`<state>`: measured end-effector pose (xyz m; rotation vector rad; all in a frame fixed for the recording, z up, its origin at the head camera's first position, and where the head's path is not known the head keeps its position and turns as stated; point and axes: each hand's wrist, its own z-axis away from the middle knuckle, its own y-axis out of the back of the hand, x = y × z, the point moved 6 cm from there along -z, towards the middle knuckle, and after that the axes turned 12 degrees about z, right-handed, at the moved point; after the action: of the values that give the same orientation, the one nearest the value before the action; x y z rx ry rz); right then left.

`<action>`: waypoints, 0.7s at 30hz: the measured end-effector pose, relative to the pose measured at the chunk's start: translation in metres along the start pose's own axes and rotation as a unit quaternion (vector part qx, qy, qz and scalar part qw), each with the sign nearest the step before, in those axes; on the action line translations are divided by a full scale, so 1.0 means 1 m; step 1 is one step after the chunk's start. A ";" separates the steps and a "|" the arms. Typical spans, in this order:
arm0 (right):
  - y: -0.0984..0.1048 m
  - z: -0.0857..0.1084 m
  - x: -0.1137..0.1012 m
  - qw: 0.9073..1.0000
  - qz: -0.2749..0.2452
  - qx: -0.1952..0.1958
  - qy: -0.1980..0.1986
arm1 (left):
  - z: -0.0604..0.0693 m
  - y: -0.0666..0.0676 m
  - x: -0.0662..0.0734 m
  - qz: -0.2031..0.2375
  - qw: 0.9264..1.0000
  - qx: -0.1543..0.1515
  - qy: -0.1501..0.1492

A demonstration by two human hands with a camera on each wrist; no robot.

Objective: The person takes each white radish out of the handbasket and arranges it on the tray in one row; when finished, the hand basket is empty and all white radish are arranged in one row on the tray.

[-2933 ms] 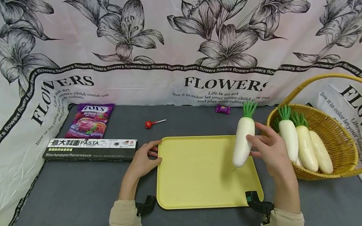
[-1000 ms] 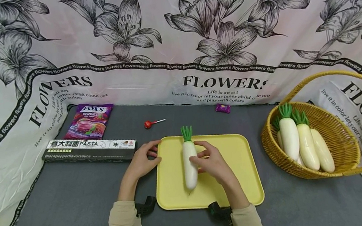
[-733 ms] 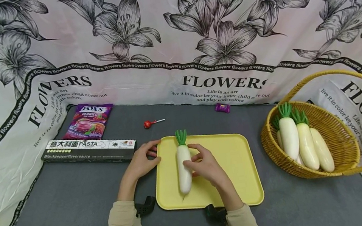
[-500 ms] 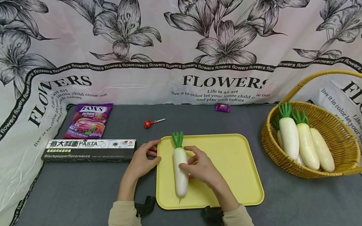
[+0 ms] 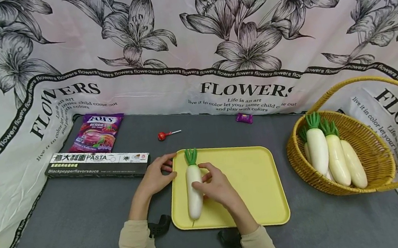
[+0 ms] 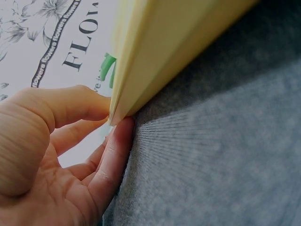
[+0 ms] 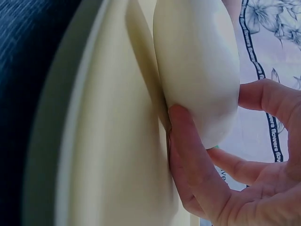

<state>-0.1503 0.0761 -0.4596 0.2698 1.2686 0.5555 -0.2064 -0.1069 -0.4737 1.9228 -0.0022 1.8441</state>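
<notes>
A white radish (image 5: pixel 194 191) with green leaf stubs lies lengthwise at the left side of the yellow tray (image 5: pixel 245 185). My right hand (image 5: pixel 216 184) grips its right side; in the right wrist view, thumb and fingers curve around the radish body (image 7: pixel 197 61), low against the tray surface. At the tray's upper left corner is my left hand (image 5: pixel 155 175). The left wrist view has its thumb and a finger (image 6: pixel 115 150) pinching the tray rim (image 6: pixel 141 61). The undersides of the radish and tray are hidden in the head view.
Right of the tray stands a wicker basket (image 5: pixel 377 159) with several radishes (image 5: pixel 317 152). Behind the tray lie a red lollipop (image 5: pixel 162 136) and a small purple candy (image 5: pixel 244 118). A pasta box (image 5: pixel 97 164) and a purple candy bag (image 5: pixel 98 133) lie at the left.
My right hand has carried the radish from above the tray's right edge leftward and down to the tray's left side. The left hand has stayed at the tray's corner.
</notes>
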 end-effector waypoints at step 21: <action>0.016 0.000 0.005 1.000 -0.023 -0.008 -0.004 | -0.001 0.000 -0.002 0.004 1.000 -0.002 -0.002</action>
<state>-0.1528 0.0920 -0.4562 0.2274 1.2596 0.5245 -0.2070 -0.1069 -0.4754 1.9274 -0.0140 1.8435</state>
